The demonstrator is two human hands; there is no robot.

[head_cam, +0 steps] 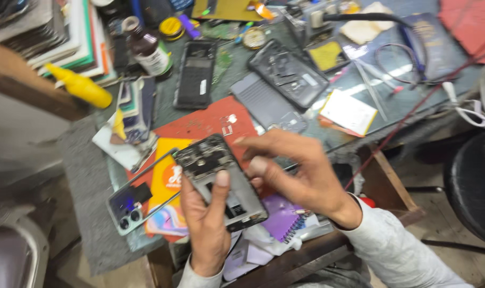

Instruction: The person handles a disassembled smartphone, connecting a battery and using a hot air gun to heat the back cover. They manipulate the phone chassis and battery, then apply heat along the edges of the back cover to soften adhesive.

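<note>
My left hand [205, 224] grips an opened phone body [213, 168] from below, thumb pressed on its inner frame, circuit parts showing at its top. My right hand [296, 170] reaches in from the right, fingers bent over the phone's upper right edge and touching it. A light-coloured phone back cover [128, 205] with camera holes lies just left of my left hand on an orange card [168, 176]. Under the hands sits a purple spiral notebook [282, 218].
A cluttered bench holds a red mat [210, 122], two dark phone shells [195, 74] [288, 72], a grey panel [261, 101], a brown bottle [149, 50], a yellow bottle [80, 85], a white battery [349, 112], tweezers [370, 88] and cables. A black stool [474, 181] stands right.
</note>
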